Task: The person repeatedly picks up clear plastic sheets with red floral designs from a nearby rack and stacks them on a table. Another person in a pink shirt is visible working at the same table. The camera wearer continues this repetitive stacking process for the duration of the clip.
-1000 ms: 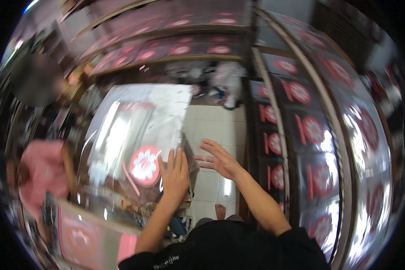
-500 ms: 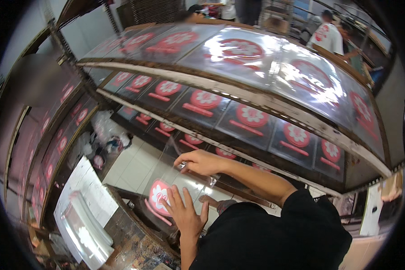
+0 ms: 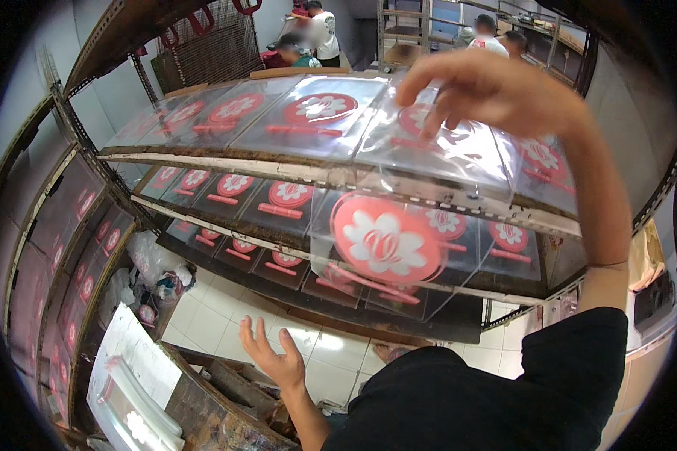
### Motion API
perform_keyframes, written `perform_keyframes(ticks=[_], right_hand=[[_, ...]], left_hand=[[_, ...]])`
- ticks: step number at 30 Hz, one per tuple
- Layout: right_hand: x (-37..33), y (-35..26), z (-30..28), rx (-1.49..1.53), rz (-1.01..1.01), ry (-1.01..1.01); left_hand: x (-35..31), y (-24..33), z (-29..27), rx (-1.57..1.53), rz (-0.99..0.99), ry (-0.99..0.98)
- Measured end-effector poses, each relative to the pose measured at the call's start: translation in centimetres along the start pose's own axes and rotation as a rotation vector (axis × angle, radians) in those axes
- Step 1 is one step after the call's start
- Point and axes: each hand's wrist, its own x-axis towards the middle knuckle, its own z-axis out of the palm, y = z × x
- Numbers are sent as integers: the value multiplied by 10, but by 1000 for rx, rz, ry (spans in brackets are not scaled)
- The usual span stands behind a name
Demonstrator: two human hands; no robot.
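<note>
A clear plastic sheet [image 3: 387,244] printed with a large red disc, a white flower and a red bar hangs in front of the rack's upper shelves, slightly blurred. Above it my right hand [image 3: 496,94] is raised over the top shelf, its curled fingers closed at the sheet's upper part; the exact grip is hard to make out against the glare. My left hand [image 3: 274,357] is open below, fingers spread and holding nothing, above the tiled floor beside the work table.
A metal rack [image 3: 278,167] holds similar printed sheets on several levels. A stained wooden table [image 3: 218,410] at lower left bears a white board [image 3: 139,353] with a clear printed sheet [image 3: 139,413]. Plastic bags [image 3: 158,259] lie behind it. Other people [image 3: 323,34] are at the back.
My right hand has risen toward the top shelf, carrying the printed sheet up from beside the table. My left hand has come off the sheet and now stands apart from it.
</note>
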Motion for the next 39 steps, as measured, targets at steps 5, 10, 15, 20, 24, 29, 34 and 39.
perform_keyframes(ticks=[5,10,15,20,24,29,34,39], right_hand=[[2,50,-96,-126,329,29],[-10,165,-141,-55,530,47],[-8,284,-132,21,633,2],[8,357,-117,72,655,47],[9,397,-128,26,630,50],[20,412,-135,-3,582,61],[28,412,-133,51,623,93],[36,399,-127,264,637,135]], left_hand=[[-42,-16,57,-39,-101,-197],[-86,-20,99,-33,-149,-369],[-114,-25,114,20,-259,-470],[-138,-36,122,100,-342,-529],[-160,-50,136,125,-390,-587],[-180,-52,149,113,-432,-621],[-188,-50,158,65,-466,-640],[-192,-50,156,92,-497,-671]])
